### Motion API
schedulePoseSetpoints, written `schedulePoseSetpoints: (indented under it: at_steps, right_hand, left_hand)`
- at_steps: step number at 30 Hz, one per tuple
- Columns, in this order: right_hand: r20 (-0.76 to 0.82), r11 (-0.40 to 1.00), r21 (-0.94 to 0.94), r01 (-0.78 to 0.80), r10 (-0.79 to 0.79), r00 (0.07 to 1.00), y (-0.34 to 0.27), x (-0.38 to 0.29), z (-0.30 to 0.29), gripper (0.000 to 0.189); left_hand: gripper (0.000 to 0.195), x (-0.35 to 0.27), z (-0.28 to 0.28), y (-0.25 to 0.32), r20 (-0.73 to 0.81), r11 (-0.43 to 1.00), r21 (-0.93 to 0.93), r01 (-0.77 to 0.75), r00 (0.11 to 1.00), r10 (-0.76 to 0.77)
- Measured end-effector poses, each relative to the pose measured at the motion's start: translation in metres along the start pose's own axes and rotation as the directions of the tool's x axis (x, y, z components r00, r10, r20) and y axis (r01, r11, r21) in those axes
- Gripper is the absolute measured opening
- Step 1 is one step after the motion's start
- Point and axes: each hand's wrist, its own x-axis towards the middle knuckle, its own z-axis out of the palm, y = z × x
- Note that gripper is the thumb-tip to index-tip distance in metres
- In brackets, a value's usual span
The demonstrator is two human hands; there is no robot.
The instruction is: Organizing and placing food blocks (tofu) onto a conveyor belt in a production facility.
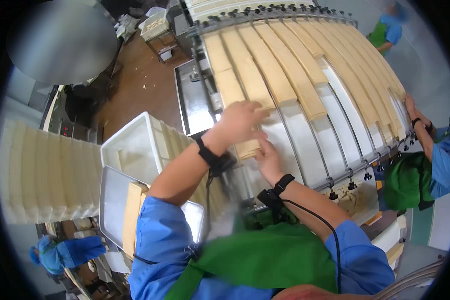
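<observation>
Long flat slabs of a pale tan, sheet-like food (264, 56) lie in rows on a white surface divided by thin metal rods (290, 142). My left hand (240, 122) is over the leftmost row, palm down, with its fingers spread towards the right. Just below it, my right hand (268, 159) touches the near end of a tan slab (248, 149) at its right edge, fingers bent. The left hand hides part of this slab, so whether it is gripped cannot be told.
A white plastic crate (129, 140) and a metal tray (114, 202) holding tan slabs (132, 217) stand at the left. Black knobs (333, 195) line the table's near edge. A co-worker's hands (416, 112) are at the table's right end; other people stand farther off.
</observation>
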Motion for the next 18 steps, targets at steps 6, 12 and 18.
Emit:
schedulePoseSetpoints:
  at_steps: [6,12,18]
  right_hand:
    - [0.033,0.99,-0.018,-0.139,0.139,0.99,-0.036,-0.025,-0.063,0.042]
    - [-0.184,0.981,0.058,-0.184,0.192,0.964,-0.054,-0.142,-0.25,0.048]
    - [-0.69,0.892,-0.236,-0.385,0.125,0.713,-0.058,-0.372,-0.397,0.05]
  left_hand:
    - [0.045,0.044,-0.013,0.091,0.117,0.99,-0.125,-0.061,0.99,0.075]
    - [0.04,0.104,0.003,0.209,0.107,0.878,-0.365,-0.311,0.922,0.371]
    - [0.056,0.165,0.097,0.403,0.263,0.709,-0.528,-0.467,0.704,0.659]
